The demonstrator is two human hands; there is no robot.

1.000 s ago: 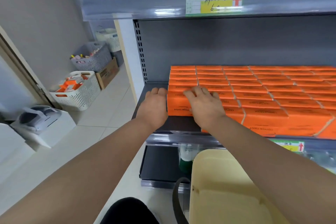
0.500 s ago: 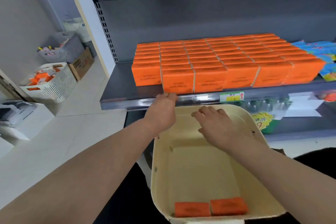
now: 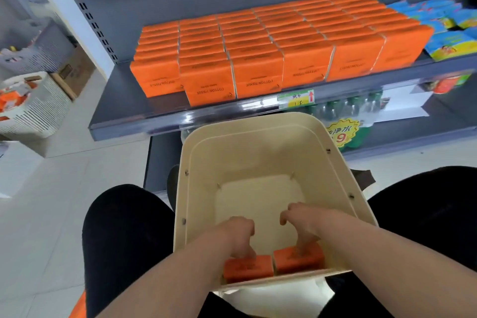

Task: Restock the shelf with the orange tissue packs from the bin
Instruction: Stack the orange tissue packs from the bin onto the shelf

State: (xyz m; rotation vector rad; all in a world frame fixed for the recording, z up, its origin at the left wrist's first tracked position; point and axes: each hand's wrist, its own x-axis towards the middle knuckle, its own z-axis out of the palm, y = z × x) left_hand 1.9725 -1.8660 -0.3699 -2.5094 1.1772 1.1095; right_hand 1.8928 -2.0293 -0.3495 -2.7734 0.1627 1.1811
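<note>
Two packs (image 3: pixel 247 267) in bin (image 3: pixel 258 121), our left hand (image 3: pixel 237 236) and right hand (image 3: pixel 303 222) gripping one each; we lift to shelf (image 3: pixel 124 111) next

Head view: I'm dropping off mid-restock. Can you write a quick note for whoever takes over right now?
Left hand: in the bin, fingers curled down onto the left tissue pack; can't tell if the grip is firm.
Right hand: likewise on the right tissue pack.
Done: rows of orange packs cover most of the shelf.
Left: lift these two packs, the only ones visible in the bin, and shelve them. Bare shelf shows at the left end.
</note>
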